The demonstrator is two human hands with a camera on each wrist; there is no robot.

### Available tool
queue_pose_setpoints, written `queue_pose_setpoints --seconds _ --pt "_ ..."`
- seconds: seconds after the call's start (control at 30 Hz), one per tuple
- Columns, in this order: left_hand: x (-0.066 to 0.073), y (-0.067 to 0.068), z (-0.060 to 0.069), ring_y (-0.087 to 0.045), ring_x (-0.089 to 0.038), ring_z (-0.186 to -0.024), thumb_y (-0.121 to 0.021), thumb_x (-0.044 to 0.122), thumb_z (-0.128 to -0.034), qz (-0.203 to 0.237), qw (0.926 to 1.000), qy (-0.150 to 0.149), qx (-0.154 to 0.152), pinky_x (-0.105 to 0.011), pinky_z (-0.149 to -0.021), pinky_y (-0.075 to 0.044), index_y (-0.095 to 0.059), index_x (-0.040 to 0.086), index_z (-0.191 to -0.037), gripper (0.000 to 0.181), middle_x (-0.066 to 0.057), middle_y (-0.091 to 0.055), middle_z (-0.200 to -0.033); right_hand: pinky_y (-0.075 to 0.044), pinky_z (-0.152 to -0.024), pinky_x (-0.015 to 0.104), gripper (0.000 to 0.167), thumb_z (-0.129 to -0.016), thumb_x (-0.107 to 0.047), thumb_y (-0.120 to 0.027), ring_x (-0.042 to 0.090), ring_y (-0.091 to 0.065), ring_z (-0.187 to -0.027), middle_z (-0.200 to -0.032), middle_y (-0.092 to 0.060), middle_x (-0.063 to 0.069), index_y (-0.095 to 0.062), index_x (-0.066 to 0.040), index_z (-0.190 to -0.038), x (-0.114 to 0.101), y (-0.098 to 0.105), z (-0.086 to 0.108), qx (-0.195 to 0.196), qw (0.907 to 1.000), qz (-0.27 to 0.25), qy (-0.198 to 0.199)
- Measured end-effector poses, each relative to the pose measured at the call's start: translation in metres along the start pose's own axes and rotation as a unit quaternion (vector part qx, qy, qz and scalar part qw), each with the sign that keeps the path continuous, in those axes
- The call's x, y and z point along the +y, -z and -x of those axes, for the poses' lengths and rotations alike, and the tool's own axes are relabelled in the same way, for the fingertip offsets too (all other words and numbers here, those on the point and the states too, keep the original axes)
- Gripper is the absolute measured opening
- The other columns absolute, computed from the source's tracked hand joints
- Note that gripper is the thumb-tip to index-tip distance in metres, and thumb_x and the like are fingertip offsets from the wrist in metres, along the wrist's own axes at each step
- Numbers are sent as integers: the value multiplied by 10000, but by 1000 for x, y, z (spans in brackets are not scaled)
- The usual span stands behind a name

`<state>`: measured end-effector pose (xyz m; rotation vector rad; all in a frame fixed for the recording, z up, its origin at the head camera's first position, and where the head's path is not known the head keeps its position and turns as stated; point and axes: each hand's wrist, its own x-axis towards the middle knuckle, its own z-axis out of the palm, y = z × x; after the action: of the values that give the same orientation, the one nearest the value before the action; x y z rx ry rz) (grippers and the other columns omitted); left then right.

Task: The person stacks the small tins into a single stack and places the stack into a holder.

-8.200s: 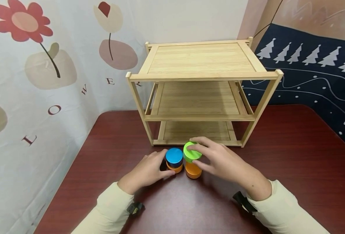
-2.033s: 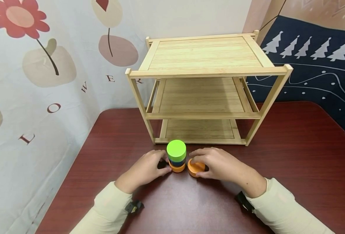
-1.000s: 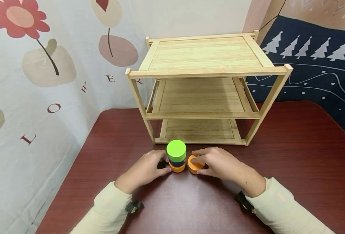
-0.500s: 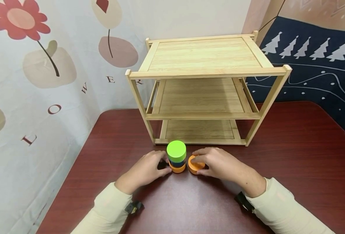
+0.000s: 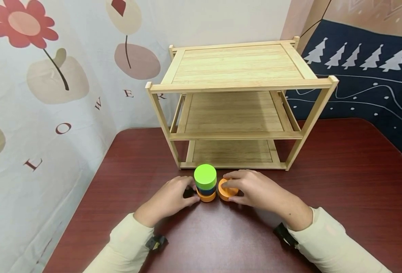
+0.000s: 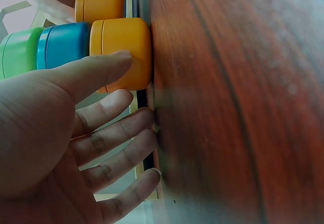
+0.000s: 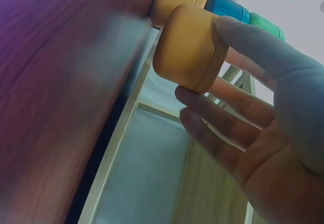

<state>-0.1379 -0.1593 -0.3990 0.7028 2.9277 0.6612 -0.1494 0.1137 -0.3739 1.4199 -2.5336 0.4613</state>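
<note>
Three small round lidded jars stand stacked upright on the table: an orange jar (image 6: 124, 41) at the bottom, a blue jar (image 6: 66, 41) in the middle and a green jar (image 5: 205, 176) on top. My left hand (image 5: 169, 197) holds the bottom orange jar from the left, thumb on its side and index fingertip against it; the other fingers extend loosely. My right hand (image 5: 255, 187) pinches a second orange jar (image 7: 187, 49) by its lid end between thumb and fingers. This jar looks tilted and raised off the tabletop in the right wrist view, just right of the stack.
A three-tier wooden shelf (image 5: 236, 135) stands directly behind the jars. The dark red table (image 5: 125, 163) extends to both sides. Printed cloths, one with flowers (image 5: 24, 23) and one with white trees (image 5: 371, 58), hang around it.
The green jar has passed from the second orange jar onto the blue one. My right hand has since taken hold of that orange jar and lifted it slightly. My left hand stays at the stack.
</note>
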Motion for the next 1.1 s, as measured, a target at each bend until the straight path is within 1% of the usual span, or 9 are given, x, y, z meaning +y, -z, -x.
queue_pose_setpoints --seconds 0.2,0.4,0.67,0.97,1.1 --pt "0 0 0 -645 -153 -910 -804 241 -846 2 10000 -26 9 -377 -846 -529 -647 135 -933 209 35 -672 -893 -580 -864 360 303 -765 -202 -861 236 -709 -1046 -1180 -711 118 -762 -135 -1043 -1 2 1 152 9998 74 74" --pt "-1 0 0 -646 -152 -916 -804 246 -848 9 10000 13 -12 -378 -847 -529 -646 137 -938 212 33 -673 -899 -578 -866 366 315 -756 -207 -866 246 -700 -1063 -1187 -706 117 -761 -138 -1045 -2 4 1 230 9995 179 73" --pt "1 0 1 -645 -151 -921 -810 250 -841 6 10000 60 19 -379 -856 -527 -644 143 -935 219 41 -673 -899 -578 -864 374 350 -756 -187 -859 250 -693 -1070 -1189 -698 107 -745 -119 -1080 -3 6 1 311 9994 158 71" --pt "2 0 1 -639 -150 -927 -812 268 -840 84 9999 130 -32 -382 -861 -526 -639 143 -941 237 39 -672 -909 -577 -854 374 334 -772 -199 -850 233 -679 -1076 -1195 -689 84 -743 -136 -1082 -3 8 1 390 9991 136 2" --pt "1 0 1 -640 -151 -920 -812 261 -840 63 9999 104 -30 -382 -854 -528 -638 138 -940 235 38 -673 -906 -577 -854 373 335 -776 -202 -846 226 -674 -1077 -1200 -686 77 -740 -144 -1089 -4 9 1 424 9990 154 -20"
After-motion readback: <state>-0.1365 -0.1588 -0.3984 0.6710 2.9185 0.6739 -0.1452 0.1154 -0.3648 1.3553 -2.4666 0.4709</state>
